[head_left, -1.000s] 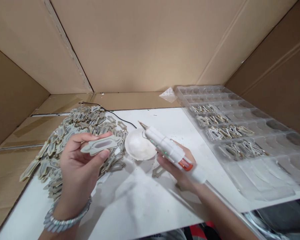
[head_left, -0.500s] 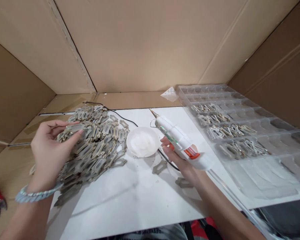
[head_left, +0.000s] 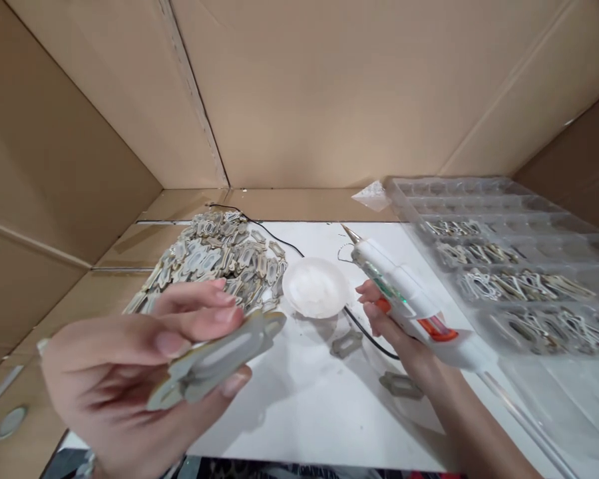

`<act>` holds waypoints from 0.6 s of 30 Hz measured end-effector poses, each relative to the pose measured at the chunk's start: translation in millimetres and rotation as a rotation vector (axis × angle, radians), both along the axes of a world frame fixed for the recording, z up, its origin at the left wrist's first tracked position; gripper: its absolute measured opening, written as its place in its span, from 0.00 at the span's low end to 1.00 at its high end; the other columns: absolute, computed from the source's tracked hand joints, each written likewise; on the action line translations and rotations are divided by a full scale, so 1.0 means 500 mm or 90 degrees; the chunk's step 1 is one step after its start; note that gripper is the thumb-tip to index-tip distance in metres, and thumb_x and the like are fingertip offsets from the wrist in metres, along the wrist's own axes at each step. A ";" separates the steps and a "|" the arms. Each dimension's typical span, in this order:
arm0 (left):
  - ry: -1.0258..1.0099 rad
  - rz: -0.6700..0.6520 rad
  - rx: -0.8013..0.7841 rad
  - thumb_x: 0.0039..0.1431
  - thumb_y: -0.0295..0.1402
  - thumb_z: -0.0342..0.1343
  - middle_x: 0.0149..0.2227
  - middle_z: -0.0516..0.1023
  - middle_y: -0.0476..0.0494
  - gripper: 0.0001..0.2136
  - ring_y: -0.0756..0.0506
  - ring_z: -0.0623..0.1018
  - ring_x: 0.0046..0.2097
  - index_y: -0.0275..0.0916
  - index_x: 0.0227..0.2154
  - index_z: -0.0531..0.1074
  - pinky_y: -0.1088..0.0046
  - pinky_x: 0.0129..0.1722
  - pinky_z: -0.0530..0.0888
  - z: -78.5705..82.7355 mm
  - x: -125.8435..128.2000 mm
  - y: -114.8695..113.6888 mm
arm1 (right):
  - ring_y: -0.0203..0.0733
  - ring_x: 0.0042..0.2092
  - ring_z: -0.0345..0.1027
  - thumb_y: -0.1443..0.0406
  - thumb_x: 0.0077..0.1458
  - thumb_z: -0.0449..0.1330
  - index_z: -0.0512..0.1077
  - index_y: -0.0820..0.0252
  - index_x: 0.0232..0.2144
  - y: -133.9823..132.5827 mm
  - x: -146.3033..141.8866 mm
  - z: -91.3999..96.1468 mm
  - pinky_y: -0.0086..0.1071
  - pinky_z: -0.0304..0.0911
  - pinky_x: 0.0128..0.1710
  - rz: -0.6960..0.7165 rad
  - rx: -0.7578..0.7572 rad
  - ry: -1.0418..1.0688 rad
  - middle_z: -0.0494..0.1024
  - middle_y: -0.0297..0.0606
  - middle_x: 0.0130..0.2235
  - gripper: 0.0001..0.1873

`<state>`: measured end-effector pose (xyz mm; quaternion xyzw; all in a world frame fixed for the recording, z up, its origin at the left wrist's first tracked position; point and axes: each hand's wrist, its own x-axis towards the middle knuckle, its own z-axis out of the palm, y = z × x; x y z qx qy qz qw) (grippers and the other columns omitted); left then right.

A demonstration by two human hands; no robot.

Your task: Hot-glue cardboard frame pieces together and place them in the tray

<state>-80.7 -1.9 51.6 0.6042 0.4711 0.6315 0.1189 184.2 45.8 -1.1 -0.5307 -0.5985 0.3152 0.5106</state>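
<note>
My left hand point(head_left: 130, 372) is raised close to the camera, fingers pinched on a flat grey frame-shaped piece point(head_left: 219, 356) with an oblong hole. My right hand point(head_left: 399, 326) grips a white glue gun point(head_left: 409, 303) with an orange trigger. Its metal tip points up and away, to the right of a small white dish point(head_left: 315, 287). A heap of the same grey pieces point(head_left: 219, 256) lies on the white board point(head_left: 304, 406) behind my left hand. Two loose pieces point(head_left: 347, 342) lie between my hands.
A clear plastic tray point(head_left: 504, 266) with rows of compartments holding metal parts stands at the right. A black cord point(head_left: 279, 241) runs across the board past the dish. Cardboard walls point(head_left: 329, 93) close in the back and both sides. A crumpled clear bag point(head_left: 374, 196) lies at the back.
My left hand has come off the heap with one grey piece and lifted it near the camera. The view has swung left. The glue gun has stayed roughly where it was.
</note>
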 end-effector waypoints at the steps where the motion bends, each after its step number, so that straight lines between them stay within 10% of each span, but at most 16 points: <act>1: -0.001 -0.028 0.024 0.32 0.25 0.72 0.32 0.83 0.62 0.25 0.38 0.83 0.35 0.54 0.34 0.72 0.41 0.62 0.71 0.006 0.009 0.000 | 0.43 0.26 0.72 0.50 0.52 0.64 0.76 0.55 0.32 -0.001 -0.003 0.002 0.38 0.73 0.30 -0.003 -0.001 0.011 0.76 0.36 0.25 0.16; 9: 0.039 -0.065 0.046 0.39 0.24 0.70 0.32 0.81 0.57 0.22 0.39 0.83 0.34 0.51 0.36 0.70 0.45 0.56 0.77 0.034 0.034 -0.003 | 0.48 0.30 0.75 0.51 0.54 0.63 0.75 0.53 0.32 -0.001 -0.001 -0.007 0.42 0.73 0.32 0.002 0.015 -0.001 0.78 0.38 0.29 0.13; 14: 0.056 0.046 0.121 0.42 0.25 0.71 0.33 0.73 0.55 0.21 0.44 0.83 0.41 0.44 0.36 0.66 0.61 0.53 0.77 -0.019 0.005 0.065 | 0.46 0.32 0.74 0.51 0.55 0.63 0.76 0.54 0.34 -0.002 0.003 -0.016 0.41 0.72 0.34 0.020 -0.019 0.004 0.79 0.40 0.33 0.15; 18: 0.068 0.222 -0.032 0.48 0.35 0.68 0.38 0.75 0.52 0.20 0.42 0.82 0.46 0.43 0.38 0.62 0.60 0.51 0.76 -0.067 -0.054 0.138 | 0.40 0.29 0.72 0.52 0.56 0.62 0.75 0.55 0.34 -0.004 0.002 -0.008 0.35 0.71 0.32 0.032 -0.018 -0.004 0.78 0.36 0.31 0.14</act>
